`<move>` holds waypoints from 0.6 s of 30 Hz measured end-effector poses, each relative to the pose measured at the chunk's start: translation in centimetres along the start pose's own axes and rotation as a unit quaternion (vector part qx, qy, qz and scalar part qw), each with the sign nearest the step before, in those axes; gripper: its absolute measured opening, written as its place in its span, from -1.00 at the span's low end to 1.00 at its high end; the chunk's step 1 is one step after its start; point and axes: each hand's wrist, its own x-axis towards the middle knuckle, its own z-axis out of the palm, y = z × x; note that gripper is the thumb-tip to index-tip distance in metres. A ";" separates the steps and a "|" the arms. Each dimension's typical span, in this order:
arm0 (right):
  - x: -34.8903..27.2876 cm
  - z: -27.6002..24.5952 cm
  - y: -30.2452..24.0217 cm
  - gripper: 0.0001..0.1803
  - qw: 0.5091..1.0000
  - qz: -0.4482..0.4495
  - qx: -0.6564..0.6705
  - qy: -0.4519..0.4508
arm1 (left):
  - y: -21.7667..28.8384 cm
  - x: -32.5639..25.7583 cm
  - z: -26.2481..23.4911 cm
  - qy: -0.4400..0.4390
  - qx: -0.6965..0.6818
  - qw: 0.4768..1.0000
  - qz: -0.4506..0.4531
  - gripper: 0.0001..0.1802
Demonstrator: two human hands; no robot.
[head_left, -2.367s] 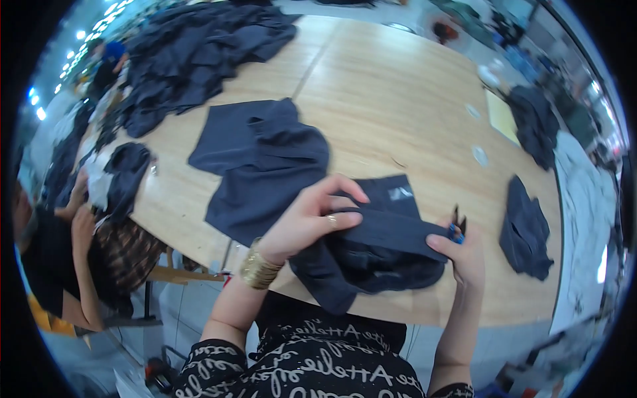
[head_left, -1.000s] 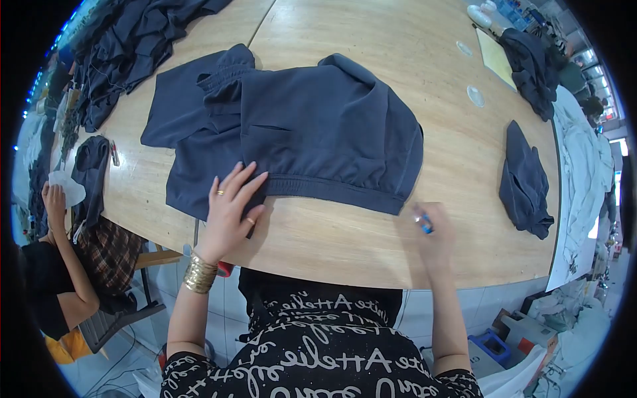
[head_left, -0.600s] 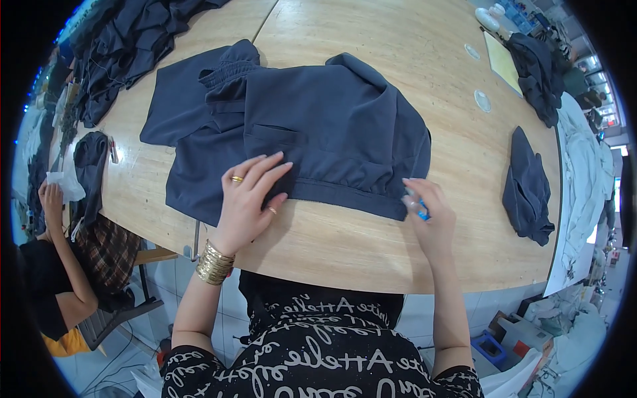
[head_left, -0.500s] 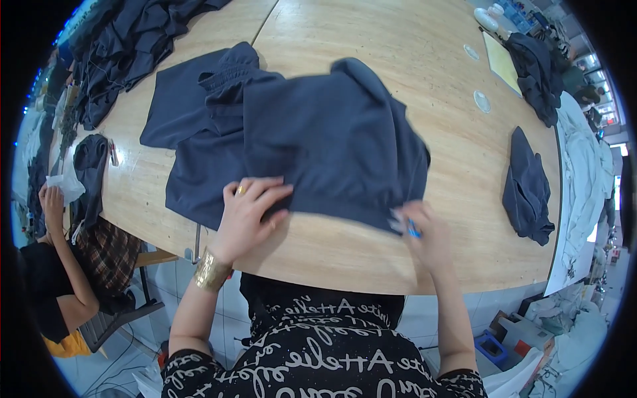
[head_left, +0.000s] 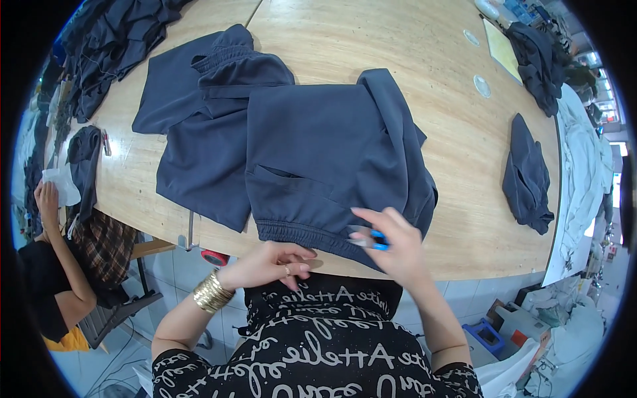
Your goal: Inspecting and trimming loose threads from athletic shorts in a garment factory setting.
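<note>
Navy garment point(head_left: 312, 132) nearer tbl edge point(head_left: 484, 272) vs b4; L hand point(head_left: 271, 263) half-curled, empty; R hand point(head_left: 396, 249) gripping blue tool point(head_left: 379, 241).

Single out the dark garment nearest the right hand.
The central garment with the slit pocket facing up: the right hand is over it, while the other dark garments lie farther away.

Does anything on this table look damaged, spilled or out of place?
Nothing seems damaged or spilled. One crumpled dark garment lies by itself near the right edge of the table, apart from the spread garments.
</note>
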 end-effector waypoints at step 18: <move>1.7 -2.2 -4.0 -0.88 0.939 0.206 0.273 0.040 | 3.3 2.0 5.1 0.111 -0.345 0.899 0.247 -0.72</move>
